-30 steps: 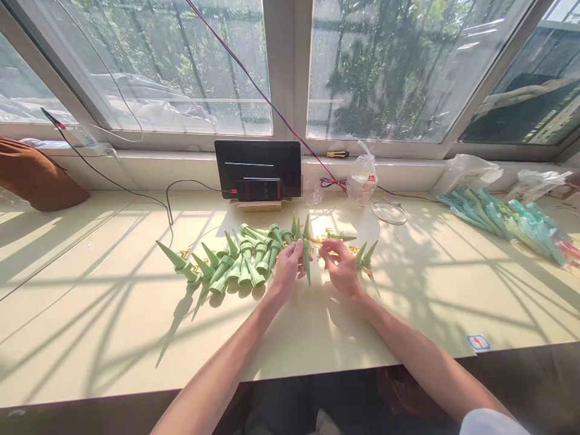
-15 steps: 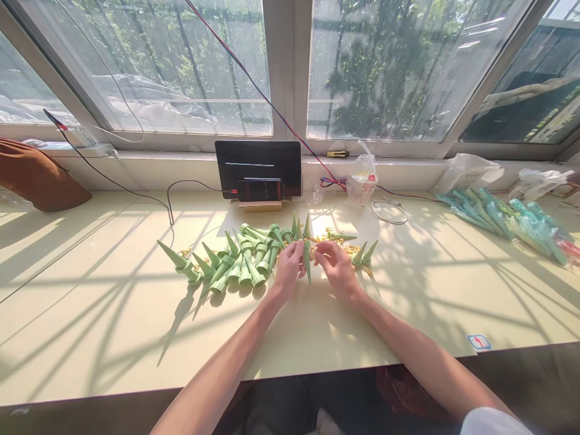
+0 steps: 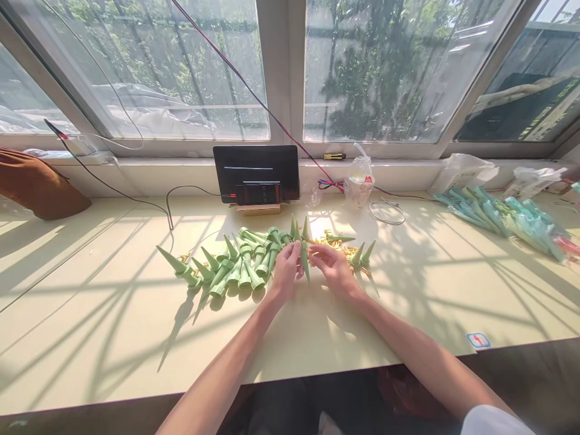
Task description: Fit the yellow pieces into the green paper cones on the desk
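My left hand (image 3: 289, 264) is closed around a green plastic cone-shaped spike (image 3: 305, 264), whose pointed end hangs down toward the table. Close to its right side is my right hand (image 3: 333, 266), thumb and fingers pinched together; a small yellow part seems to be between them, mostly hidden by the fingertips. Left of my hands lies a heap of similar green spikes (image 3: 244, 275). Behind and beside my right hand small yellow parts (image 3: 335, 241) are scattered. Two green spikes (image 3: 362, 257) stand point-up to the right, and others (image 3: 299, 228) stand just beyond my hands.
A dark tablet (image 3: 256, 166) leans at the back with a phone (image 3: 258, 194) before it. A bagged cup (image 3: 360, 181), a coiled cable (image 3: 387, 212) and bagged teal items (image 3: 502, 217) lie rightward. A brown bag (image 3: 38, 184) rests at far left.
My right hand has moved left toward the spike, its fingertips now beside it. My left hand keeps its hold on the spike. The view has tilted slightly.
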Available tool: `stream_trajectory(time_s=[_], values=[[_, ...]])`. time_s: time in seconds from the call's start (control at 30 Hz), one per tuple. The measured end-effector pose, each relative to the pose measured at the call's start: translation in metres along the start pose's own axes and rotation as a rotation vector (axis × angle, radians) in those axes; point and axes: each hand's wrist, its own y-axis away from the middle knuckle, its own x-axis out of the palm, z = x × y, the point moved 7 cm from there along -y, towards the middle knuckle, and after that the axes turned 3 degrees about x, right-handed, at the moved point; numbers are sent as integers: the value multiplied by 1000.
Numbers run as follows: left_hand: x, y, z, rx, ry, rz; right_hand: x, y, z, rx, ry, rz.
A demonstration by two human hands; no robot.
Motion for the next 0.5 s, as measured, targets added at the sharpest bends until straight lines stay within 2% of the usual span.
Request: stream_trajectory(time_s=[0.13,0.33,0.5], values=[[-2,-1,1,-8,-4,-10,0,-1,-2,4,-17,-14],[-5,-2,7,-52,-51,-49,-11,-3,-4,15,-61,-148],[-3,1,4,-76,-118,-50,-15,-4,-2,-21,-87,-197]])
